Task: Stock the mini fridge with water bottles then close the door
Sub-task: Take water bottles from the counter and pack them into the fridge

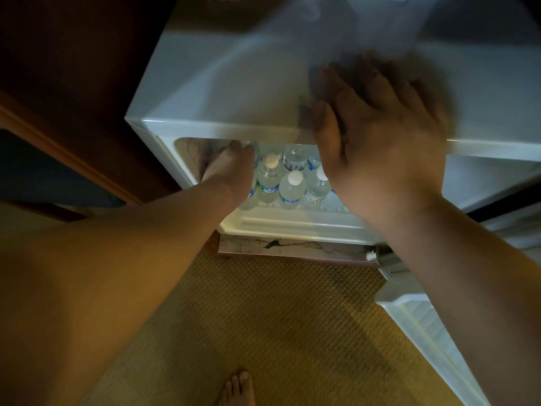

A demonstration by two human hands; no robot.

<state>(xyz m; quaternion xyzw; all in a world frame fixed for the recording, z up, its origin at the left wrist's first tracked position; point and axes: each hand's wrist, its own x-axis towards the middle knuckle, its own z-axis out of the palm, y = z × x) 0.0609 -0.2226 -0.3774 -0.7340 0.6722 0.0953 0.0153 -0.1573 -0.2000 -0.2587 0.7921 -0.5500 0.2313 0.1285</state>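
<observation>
While right hand [377, 133] lies spread on fridge [234, 83], left hand's [231, 168] grip seems hidden among bottles [291, 186].

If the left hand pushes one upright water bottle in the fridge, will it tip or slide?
The water bottles stand tall and narrow, so a high push probably tips one. They look full, so likely heavy for their size. Packed close together, neighbours may catch a leaning one. The left hand reaches in beside them; its grip is hidden.

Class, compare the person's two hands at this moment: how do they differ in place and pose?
The left hand reaches inside the mini fridge beside the water bottles; the right hand stays outside, above its top front edge. The left's fingertips are hidden, the right's fingers are spread and motion-blurred. Both are bare.
</observation>
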